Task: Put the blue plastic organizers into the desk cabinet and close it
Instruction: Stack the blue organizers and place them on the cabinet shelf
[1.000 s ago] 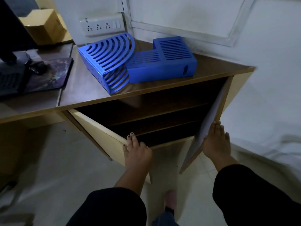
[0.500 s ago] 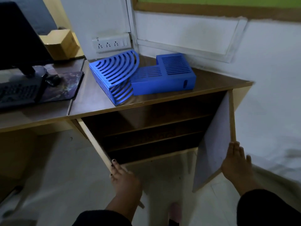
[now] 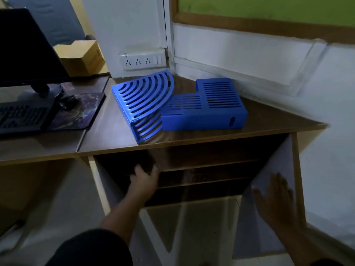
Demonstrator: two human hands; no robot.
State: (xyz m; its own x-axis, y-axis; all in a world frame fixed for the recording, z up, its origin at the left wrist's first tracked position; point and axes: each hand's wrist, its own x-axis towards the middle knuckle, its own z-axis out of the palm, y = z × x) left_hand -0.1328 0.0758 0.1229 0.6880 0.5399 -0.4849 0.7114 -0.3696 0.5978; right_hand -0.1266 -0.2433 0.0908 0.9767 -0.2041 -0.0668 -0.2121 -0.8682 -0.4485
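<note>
Two blue plastic organizers lie on the desk top [image 3: 269,120]: a curved slotted organizer [image 3: 142,98] on the left, leaning against a boxy stepped organizer [image 3: 207,106] on the right. Below them the desk cabinet [image 3: 201,169] stands wide open, its dark shelves bare. My left hand [image 3: 144,177] is raised in front of the upper shelf, fingers apart, holding nothing. My right hand [image 3: 276,200] is spread flat against the inner face of the right door [image 3: 274,166]. The left door [image 3: 98,181] is swung out edge-on.
A monitor [image 3: 25,50], keyboard [image 3: 21,116] and mouse pad [image 3: 76,110] occupy the desk's left side, with a cardboard box [image 3: 84,56] behind. A wall socket strip [image 3: 142,60] sits above the organizers. Walls meet in the corner behind the desk.
Both doors swung wider open. My left hand let go of the left door and rose toward the upper shelf. My right hand shifted from the door's edge to its inner face.
</note>
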